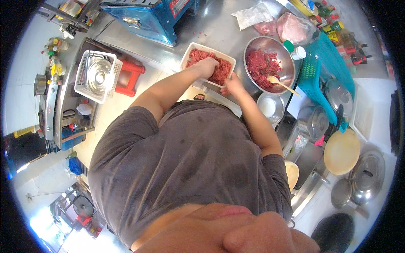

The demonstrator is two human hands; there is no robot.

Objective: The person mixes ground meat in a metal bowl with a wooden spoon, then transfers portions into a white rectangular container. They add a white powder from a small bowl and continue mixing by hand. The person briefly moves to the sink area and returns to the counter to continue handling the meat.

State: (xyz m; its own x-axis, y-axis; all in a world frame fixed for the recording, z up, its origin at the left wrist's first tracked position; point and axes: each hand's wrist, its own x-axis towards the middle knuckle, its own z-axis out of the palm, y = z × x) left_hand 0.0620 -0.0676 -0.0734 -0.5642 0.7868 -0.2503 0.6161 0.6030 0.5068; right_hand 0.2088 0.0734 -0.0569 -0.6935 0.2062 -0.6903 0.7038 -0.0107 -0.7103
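Observation:
A white rectangular plastic tub (184,60) filled with raw minced meat (222,71) stands at the near edge of the steel counter. My left hand (208,67) reaches down into this meat, its fingertips hidden, so its grip does not show. At the tub's near right corner, my right hand (232,85) holds the rim. Just to the right is a steel mixing bowl (289,74) of darker red chopped meat (261,64). A light-coloured spoon (284,86) leans in that bowl, its handle over the rim.
A blue machine (142,25) stands at the back left. Behind the bowl lie bagged meat (292,28) and a white plastic bag (253,15). A teal basket (310,69) and a small steel bowl (270,107) are at the right. Left, a white basket (80,76) rests by a red stool (131,77).

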